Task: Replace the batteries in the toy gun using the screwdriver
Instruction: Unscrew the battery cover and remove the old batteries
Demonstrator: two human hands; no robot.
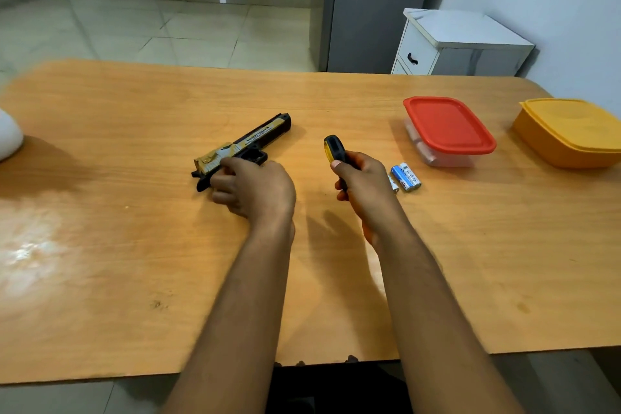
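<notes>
Mid-frame on the light wooden surface (134,262): black-and-tan plastic toy gun (250,143), grip end under the curled fingers of the left hand (253,188). Just right of it, right hand (361,178) clamped around black-and-yellow screwdriver handle (334,148). Blue-and-white cylindrical batteries (406,176) beside that hand, red-lidded clear container (448,126) beyond.

toy gun (250,144) black, tan camo | screwdriver (336,149) black-yellow | batteries (406,176) blue-white | lid (448,124) red | tub (571,133) yellow
</notes>
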